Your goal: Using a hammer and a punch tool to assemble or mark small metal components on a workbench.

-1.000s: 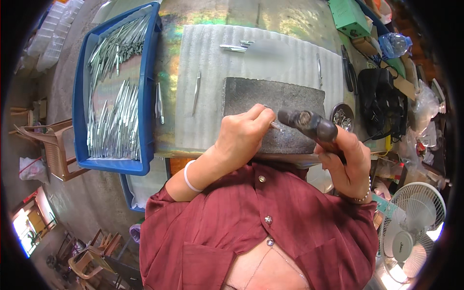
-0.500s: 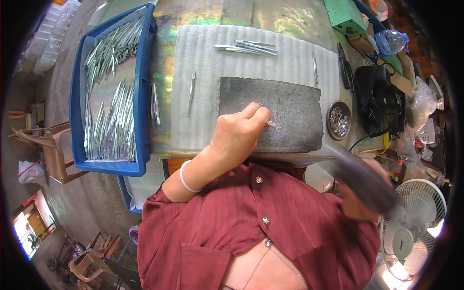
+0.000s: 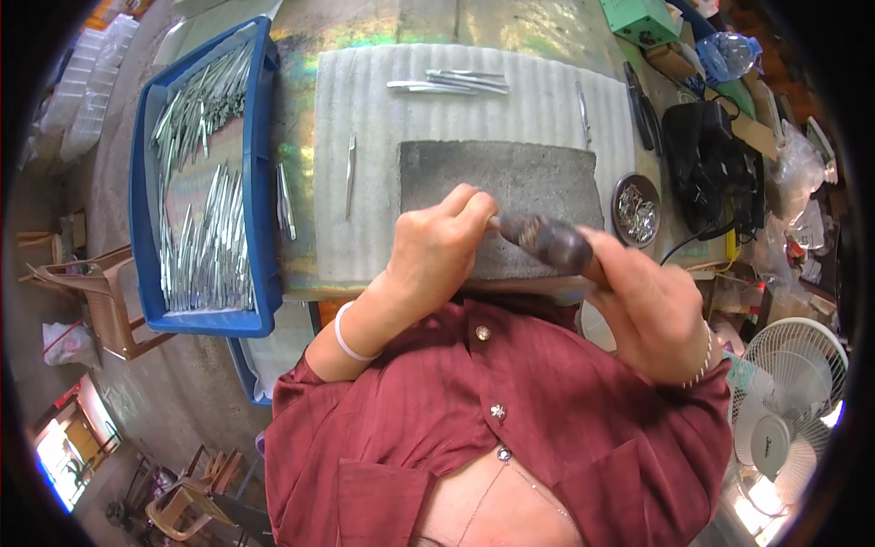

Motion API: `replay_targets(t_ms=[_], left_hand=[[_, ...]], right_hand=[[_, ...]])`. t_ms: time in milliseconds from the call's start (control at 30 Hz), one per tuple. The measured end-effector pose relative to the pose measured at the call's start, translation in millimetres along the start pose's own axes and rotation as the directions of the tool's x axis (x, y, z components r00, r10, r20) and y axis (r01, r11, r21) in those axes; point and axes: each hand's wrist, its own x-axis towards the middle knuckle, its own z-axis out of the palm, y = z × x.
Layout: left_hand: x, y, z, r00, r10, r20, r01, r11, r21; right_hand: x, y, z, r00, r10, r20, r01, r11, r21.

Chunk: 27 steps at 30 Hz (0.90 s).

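Note:
Above the dark grey stone block, my left hand is closed in a pinch on a thin metal piece, mostly hidden by the fingers and the hammer. My right hand grips a hammer, whose dark rounded head is down over the block, beside the left fingertips. Whether it touches the piece cannot be seen. The block lies on a white foam sheet. Several slim silvery tweezer-like pieces lie beyond the block, with a single one to its left and another to its right.
At left stands a blue tray full of slim metal pieces. A round dish of small shiny parts sits right of the block. Farther right are black-handled pliers, a black bag-like thing, a green box and a fan.
My right hand has swung the hammer from the lower right up and left, down over the block. The left hand stays nearly in place, still pinching.

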Motion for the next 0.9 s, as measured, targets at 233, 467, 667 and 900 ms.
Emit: replay_targets(t_ms=[233, 467, 667, 900], left_hand=[[5.2, 8.5, -28.3, 0.829, -0.471, 0.299, 0.451, 0.250, -0.857], [3.2, 3.4, -37.4, 0.875, -0.347, 0.338, 0.291, -0.180, -0.940], [2.8, 3.5, -38.2, 0.866, -0.376, 0.330, 0.293, -0.153, -0.944], [10.1, 5.1, -33.4, 0.853, -0.398, 0.338, 0.350, -0.046, -0.936]], right_hand=[[-19.2, 15.2, 19.9, 0.965, 0.170, -0.199, -0.142, 0.979, 0.149], [-13.5, 48.0, 76.6, 0.933, 0.294, -0.207, -0.293, 0.955, 0.036], [-10.3, 58.3, 98.5, 0.931, 0.302, -0.203, -0.328, 0.939, -0.108], [-5.4, 58.1, 87.3, 0.966, 0.209, -0.151, -0.238, 0.949, -0.206]])
